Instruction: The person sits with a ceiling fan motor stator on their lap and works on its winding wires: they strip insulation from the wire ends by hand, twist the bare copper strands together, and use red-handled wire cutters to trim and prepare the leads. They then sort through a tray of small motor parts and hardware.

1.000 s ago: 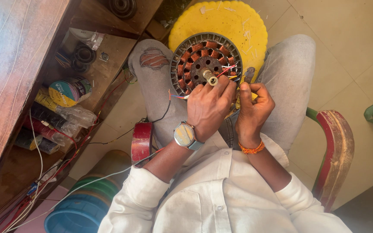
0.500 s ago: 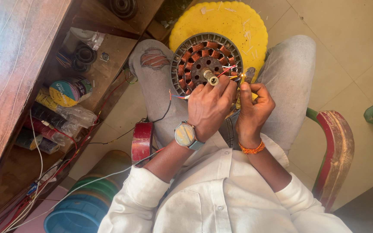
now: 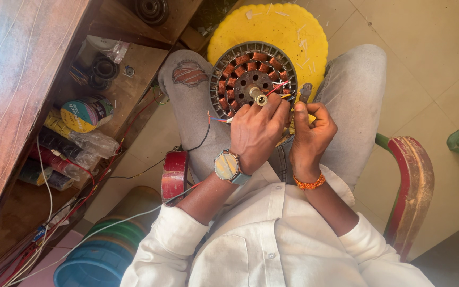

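Both my hands work the wire leads at the near edge of the motor stator [image 3: 253, 79] resting on my lap.

Stator sits just beyond my fingers, copper windings around a hub with a brass shaft; my left hand [image 3: 258, 130] curls over its near rim, fingers pinched on the coloured wires [image 3: 280, 90]. My right hand [image 3: 310, 127], touching the left, is clenched around a small grey tool [image 3: 305, 94]. Yellow round stool [image 3: 288, 32] lies past the stator. Wristwatch [image 3: 227, 166] on my left wrist, orange bracelet [image 3: 309, 184] on my right. Wooden shelf [image 3: 128, 90] with tape rolls far left of my left hand; red chair arm [image 3: 413, 186] right of my right hand.
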A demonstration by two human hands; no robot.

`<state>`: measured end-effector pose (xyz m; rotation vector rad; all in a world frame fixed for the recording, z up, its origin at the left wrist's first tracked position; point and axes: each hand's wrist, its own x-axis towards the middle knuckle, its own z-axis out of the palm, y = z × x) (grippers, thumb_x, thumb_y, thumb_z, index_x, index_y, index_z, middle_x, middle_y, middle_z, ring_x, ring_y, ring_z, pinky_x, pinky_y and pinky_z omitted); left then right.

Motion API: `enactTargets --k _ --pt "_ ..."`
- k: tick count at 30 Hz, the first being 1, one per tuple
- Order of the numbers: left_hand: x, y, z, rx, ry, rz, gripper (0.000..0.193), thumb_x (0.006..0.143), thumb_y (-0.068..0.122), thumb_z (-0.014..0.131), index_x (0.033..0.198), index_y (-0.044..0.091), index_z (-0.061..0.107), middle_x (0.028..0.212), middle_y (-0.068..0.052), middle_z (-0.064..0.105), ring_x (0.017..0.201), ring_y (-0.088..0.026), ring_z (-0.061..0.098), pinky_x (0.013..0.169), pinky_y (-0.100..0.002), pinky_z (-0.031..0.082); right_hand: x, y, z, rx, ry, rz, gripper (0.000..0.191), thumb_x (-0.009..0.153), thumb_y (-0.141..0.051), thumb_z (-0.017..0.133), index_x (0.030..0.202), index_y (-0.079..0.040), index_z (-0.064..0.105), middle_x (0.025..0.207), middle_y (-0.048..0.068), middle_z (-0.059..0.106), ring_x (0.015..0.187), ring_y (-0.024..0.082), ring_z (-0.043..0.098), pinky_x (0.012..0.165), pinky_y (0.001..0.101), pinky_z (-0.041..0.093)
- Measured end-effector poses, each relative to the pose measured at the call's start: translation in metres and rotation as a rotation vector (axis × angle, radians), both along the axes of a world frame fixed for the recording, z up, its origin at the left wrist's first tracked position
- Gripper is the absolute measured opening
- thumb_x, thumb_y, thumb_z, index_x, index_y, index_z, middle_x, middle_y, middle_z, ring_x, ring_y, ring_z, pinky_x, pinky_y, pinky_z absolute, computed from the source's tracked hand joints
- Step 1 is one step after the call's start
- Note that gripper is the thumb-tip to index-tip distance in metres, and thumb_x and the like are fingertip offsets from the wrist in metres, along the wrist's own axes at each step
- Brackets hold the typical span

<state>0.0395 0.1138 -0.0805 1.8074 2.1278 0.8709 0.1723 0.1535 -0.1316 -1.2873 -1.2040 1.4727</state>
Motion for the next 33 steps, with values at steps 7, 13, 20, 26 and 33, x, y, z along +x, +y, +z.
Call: enactTargets --k 7,13,20,26,33 --pt "-0.0006 0.0002 0.001 -0.004 0.005 -0.003 0.017 0.087 0.017 0.07 0.101 0.01 0.065 0.096 -0.002 0.058 0.085 -0.02 0.064 0.071 -0.036 0.047 0.0007 -0.0009 -0.0011 -0.008 -0.012 -0.006 0.02 0.105 -0.015 0.07 0.097 0.002 0.063 0.085 0.001 0.062 0.074 0.003 0.053 0.065 0.0203 0.045" --pt "-0.0003 0.0003 0.0012 -0.005 -0.002 -0.003 0.016 0.087 0.017 0.07 0.101 0.01 0.065 0.095 -0.002 0.057 0.084 -0.02 0.064 0.07 -0.037 0.047 0.0014 -0.0015 -0.0017 0.004 -0.02 -0.005 0.021 0.106 -0.015 0.07 0.098 0.003 0.063 0.086 0.001 0.062 0.075 0.003 0.053 0.066 0.0205 0.046" --pt "-0.0004 -0.0003 0.0011 0.004 -0.002 -0.004 0.017 0.087 0.017 0.07 0.102 0.01 0.065 0.097 -0.002 0.057 0.084 -0.02 0.064 0.071 -0.037 0.047 0.001 -0.0013 -0.001 0.003 0.0 0.002 0.021 0.105 -0.015 0.07 0.099 0.003 0.062 0.087 0.002 0.063 0.075 0.004 0.055 0.067 0.0212 0.048" --pt "-0.0002 -0.0001 0.0008 0.0 0.004 -0.005 0.018 0.087 0.017 0.07 0.103 0.01 0.065 0.096 -0.002 0.057 0.085 -0.02 0.064 0.071 -0.036 0.047 0.0008 -0.0015 -0.0001 -0.006 0.003 0.003 0.021 0.105 -0.015 0.07 0.098 0.003 0.063 0.087 0.003 0.063 0.075 0.005 0.057 0.068 0.0219 0.05" --pt "-0.0008 -0.0001 0.002 0.014 -0.006 -0.004 0.017 0.087 0.016 0.069 0.102 0.01 0.064 0.097 -0.002 0.058 0.086 -0.02 0.065 0.072 -0.036 0.048 -0.0001 -0.0016 0.0019 0.0 0.007 0.009 0.021 0.105 -0.015 0.07 0.098 0.003 0.063 0.086 0.003 0.065 0.074 0.005 0.057 0.067 0.0216 0.049"
